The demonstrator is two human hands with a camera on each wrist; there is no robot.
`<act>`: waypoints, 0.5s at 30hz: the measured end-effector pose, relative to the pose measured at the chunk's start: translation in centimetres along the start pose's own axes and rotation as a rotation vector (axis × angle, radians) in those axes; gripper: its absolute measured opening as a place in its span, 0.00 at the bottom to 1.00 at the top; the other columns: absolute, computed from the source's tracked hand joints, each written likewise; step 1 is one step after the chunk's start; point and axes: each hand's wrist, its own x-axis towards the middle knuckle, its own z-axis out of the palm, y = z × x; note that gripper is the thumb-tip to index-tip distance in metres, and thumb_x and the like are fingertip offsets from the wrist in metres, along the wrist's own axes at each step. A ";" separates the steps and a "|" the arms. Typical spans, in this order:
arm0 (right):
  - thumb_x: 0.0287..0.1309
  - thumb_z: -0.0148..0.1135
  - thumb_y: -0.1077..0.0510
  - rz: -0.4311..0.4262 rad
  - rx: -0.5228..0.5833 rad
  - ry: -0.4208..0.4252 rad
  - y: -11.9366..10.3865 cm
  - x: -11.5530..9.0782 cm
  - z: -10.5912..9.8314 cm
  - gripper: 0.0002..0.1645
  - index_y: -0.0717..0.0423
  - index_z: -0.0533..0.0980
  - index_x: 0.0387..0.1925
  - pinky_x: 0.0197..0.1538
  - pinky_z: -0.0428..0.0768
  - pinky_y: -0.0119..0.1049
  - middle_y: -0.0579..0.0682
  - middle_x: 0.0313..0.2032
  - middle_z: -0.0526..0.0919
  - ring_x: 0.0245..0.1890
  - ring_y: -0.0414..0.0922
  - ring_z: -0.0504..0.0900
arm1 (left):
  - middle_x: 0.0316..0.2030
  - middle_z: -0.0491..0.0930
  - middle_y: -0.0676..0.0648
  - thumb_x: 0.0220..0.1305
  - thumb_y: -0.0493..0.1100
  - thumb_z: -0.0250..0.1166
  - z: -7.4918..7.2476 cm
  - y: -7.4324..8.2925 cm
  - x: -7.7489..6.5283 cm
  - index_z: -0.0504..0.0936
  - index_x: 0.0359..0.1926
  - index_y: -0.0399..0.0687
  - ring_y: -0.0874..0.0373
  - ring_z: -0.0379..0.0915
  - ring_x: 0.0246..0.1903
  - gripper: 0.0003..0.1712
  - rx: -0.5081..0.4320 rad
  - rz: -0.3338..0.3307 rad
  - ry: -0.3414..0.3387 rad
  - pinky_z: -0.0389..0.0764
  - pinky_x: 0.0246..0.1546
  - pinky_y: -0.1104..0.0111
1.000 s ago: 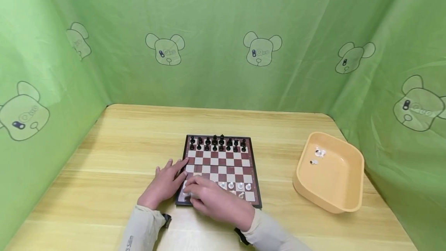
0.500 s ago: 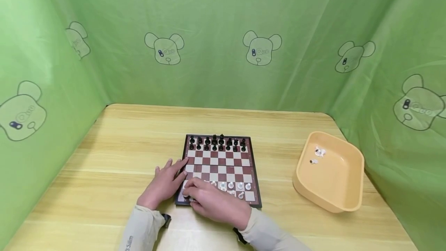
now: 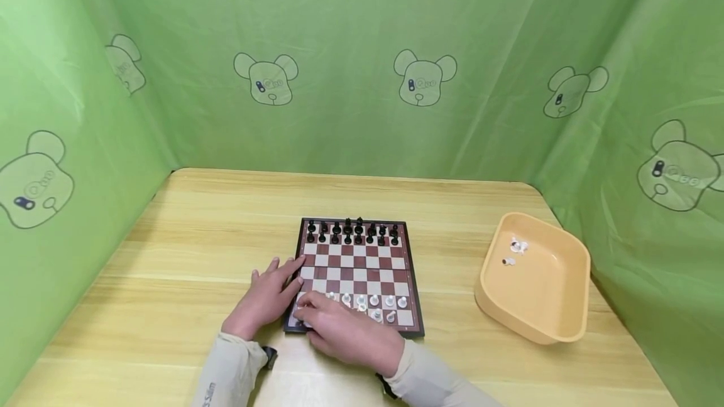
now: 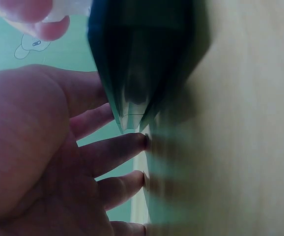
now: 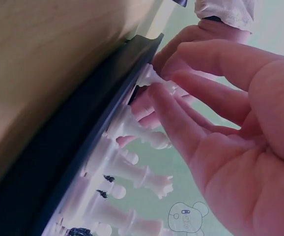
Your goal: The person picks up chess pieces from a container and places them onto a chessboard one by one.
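A folding chessboard (image 3: pixel 362 275) lies on the table with black pieces lined up on its far side and white ones on its near side. My left hand (image 3: pixel 266 299) rests at the board's left edge, fingers spread, fingertips against it. Over the near-left corner, my right hand (image 3: pixel 347 335) pinches a white chess piece (image 5: pixel 148 75) that stands on the corner square. Thumb and fingers meet around its top in the right wrist view, while the head view hides it. Taller white pieces (image 5: pixel 142 177) stand beside it along the near row.
An orange-yellow plastic tub (image 3: pixel 532 325) stands on the table (image 3: pixel 226 225) at the right, with a few small white pieces (image 3: pixel 517 245) inside. Green cloth walls (image 3: pixel 351 137) with bear-head drawings enclose the table at the back and sides.
My right hand has shifted slightly left and nearer, toward the board's corner, uncovering more of the white pieces. The left hand has stayed at the board's edge.
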 end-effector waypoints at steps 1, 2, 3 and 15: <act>0.65 0.67 0.62 0.002 -0.004 0.002 0.0 0.0 0.0 0.25 0.59 0.79 0.63 0.62 0.77 0.26 0.53 0.60 0.78 0.58 0.41 0.80 | 0.71 0.68 0.32 0.79 0.46 0.55 0.0 0.0 0.0 0.68 0.77 0.49 0.28 0.48 0.76 0.29 0.001 -0.001 -0.001 0.37 0.70 0.26; 0.65 0.68 0.62 0.001 -0.009 0.010 0.0 0.0 0.1 0.24 0.58 0.79 0.62 0.62 0.77 0.26 0.53 0.60 0.78 0.57 0.41 0.80 | 0.71 0.68 0.32 0.79 0.47 0.55 0.0 0.0 0.1 0.68 0.77 0.49 0.28 0.48 0.76 0.29 0.001 -0.003 -0.002 0.37 0.70 0.26; 0.65 0.68 0.62 -0.002 -0.011 0.020 0.0 -0.1 0.1 0.24 0.58 0.80 0.62 0.61 0.77 0.26 0.52 0.59 0.78 0.57 0.40 0.80 | 0.71 0.68 0.32 0.79 0.47 0.55 0.0 -0.1 0.1 0.68 0.77 0.49 0.28 0.48 0.76 0.29 0.001 -0.002 -0.002 0.37 0.70 0.26; 0.67 0.67 0.59 0.060 0.115 0.097 0.3 -1.0 -3.2 0.25 0.58 0.77 0.64 0.63 0.78 0.29 0.52 0.62 0.77 0.58 0.42 0.80 | 0.72 0.67 0.33 0.80 0.48 0.55 0.2 -0.2 0.0 0.67 0.77 0.51 0.29 0.48 0.76 0.29 0.011 -0.011 -0.009 0.36 0.70 0.27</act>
